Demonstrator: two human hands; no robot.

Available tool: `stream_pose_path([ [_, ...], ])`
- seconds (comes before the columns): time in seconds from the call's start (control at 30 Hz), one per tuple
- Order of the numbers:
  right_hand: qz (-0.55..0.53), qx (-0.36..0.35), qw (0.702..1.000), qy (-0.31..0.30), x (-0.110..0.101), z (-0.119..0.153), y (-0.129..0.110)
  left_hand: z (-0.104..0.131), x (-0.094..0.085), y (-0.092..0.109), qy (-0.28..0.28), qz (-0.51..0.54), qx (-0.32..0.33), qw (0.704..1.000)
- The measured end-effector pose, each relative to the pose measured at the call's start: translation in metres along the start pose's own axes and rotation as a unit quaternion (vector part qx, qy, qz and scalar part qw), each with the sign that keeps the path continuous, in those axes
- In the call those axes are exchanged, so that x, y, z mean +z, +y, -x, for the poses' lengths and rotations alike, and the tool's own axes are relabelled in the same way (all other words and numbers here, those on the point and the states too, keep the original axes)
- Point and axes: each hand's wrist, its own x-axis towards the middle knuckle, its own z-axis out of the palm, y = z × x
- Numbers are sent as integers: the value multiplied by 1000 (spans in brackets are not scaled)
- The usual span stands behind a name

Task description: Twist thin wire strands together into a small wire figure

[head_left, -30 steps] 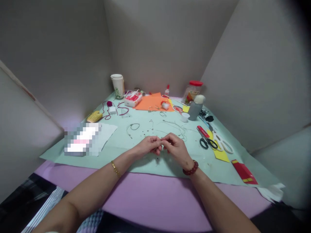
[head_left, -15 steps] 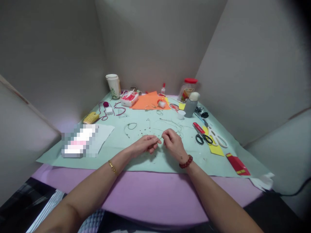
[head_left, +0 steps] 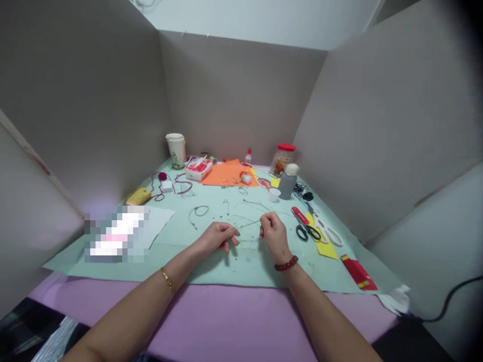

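Thin cord drawn out, a wider span seemingly bared for working.
Pinched by left hand and right hand, now further apart (left's spare fingers loose).

No readable text, tissue pack print blurred, jar label indistinct

Held strand, ctr of frame: dull. Gold bracelet, lower L: shiny metal. Bead bracelet, lower R: smooth, glossy. Orange sheet, upper ctr: matt paper.
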Motion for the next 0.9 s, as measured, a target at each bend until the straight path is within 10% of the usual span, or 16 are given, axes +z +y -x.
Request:
stream_pose_path([
  [0.23, 44, -48, 998, 10, 0, 0, 4, 1, -9, 6, -25, -97, -3, 995],
  [0.43, 181, -300, 932, -97, 24, 29, 0, 11, -4, 21, 232, -307, 206, 899],
  [0.57, 215, -351, 907, -93, 38, 44, 2, 18, 14, 22, 146, -240, 190, 941],
  [0.9, 105, -241, 963, -63, 30, 36, 2, 14, 22, 9, 37, -78, 73, 994],
])
